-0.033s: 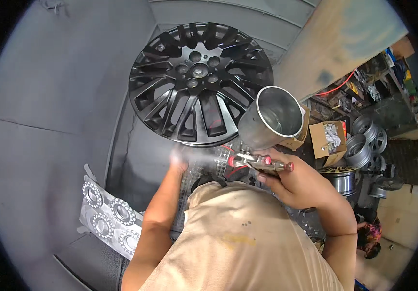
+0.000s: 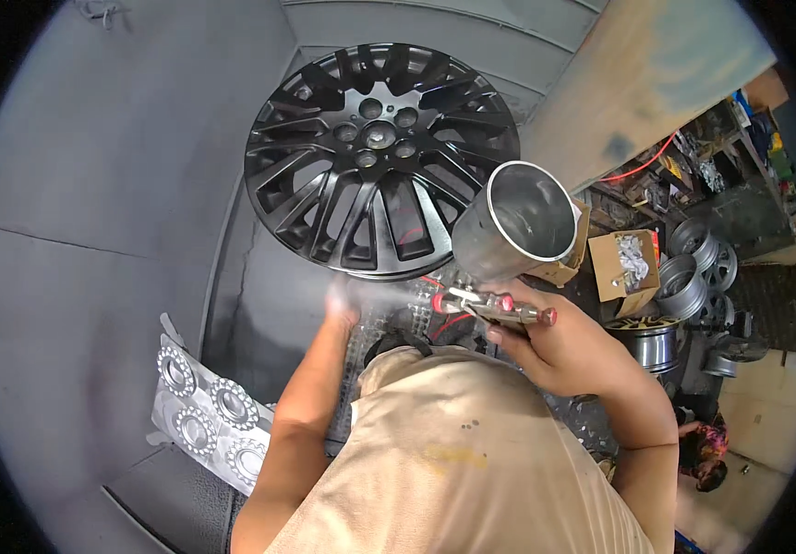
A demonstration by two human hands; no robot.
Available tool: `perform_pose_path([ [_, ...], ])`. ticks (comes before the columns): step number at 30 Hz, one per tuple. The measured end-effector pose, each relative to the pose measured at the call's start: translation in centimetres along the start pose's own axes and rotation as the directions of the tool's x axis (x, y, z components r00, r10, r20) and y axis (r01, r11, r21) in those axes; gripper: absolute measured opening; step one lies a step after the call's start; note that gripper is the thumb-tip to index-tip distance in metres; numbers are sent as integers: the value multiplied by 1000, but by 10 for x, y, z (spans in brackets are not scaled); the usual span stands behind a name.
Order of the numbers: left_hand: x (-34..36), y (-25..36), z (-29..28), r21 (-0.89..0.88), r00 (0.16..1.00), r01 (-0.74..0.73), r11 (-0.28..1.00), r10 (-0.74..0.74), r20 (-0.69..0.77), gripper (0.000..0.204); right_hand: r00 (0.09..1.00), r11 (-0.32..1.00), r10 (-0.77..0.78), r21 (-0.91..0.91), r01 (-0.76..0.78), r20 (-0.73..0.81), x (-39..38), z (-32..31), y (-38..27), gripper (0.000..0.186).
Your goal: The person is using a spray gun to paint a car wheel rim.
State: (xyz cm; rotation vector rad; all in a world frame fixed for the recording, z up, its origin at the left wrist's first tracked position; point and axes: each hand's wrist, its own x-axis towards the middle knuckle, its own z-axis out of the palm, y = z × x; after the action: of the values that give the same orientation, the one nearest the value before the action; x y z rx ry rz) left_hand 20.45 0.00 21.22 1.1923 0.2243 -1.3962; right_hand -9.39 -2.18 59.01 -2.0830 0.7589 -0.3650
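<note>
A glossy black alloy wheel [image 2: 382, 162] with many spokes lies face up in front of me. My right hand [image 2: 543, 340] grips a metal spray gun [image 2: 495, 306] with red knobs, right of the wheel's near edge. An open metal paint cup [image 2: 518, 222] sits on the gun, tilted so its inside shows. From the gun's nozzle a pale mist [image 2: 384, 295] streams left toward my left hand [image 2: 343, 300]. That hand is by the wheel's near rim; mist and the rim hide its fingers, and I cannot tell whether it touches.
Grey panels [image 2: 75, 175] enclose the left side. A masked sheet with several ring-shaped parts [image 2: 197, 431] leans at lower left. At right stand a cardboard box [image 2: 621, 268], several bare wheels [image 2: 682, 286], cluttered shelves [image 2: 684, 162] and a pale pillar [image 2: 647, 83]. Another person [image 2: 707, 452] is at far lower right.
The spray gun and its cup have shifted very slightly left. Mist still comes from the nozzle, and the wheel looks unmoved.
</note>
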Motion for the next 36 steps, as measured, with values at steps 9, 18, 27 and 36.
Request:
perform_pose_path([
  [9,-2,-48,13,-12,995,53,999,-54,-79,31,940,875,-84,-476,-90,-331,12,-4,29,41],
  [18,-10,-65,10,133,984,147,980,-159,84,25,958,951,136,-239,-198,-254,6,-1,0,27],
  [27,15,-41,-18,-23,999,38,999,-38,-28,28,977,937,170,-286,-200,-127,0,4,4,31],
  [36,24,11,-2,44,980,-89,995,96,-175,17,933,907,-48,-406,-108,-357,29,-6,18,28],
])
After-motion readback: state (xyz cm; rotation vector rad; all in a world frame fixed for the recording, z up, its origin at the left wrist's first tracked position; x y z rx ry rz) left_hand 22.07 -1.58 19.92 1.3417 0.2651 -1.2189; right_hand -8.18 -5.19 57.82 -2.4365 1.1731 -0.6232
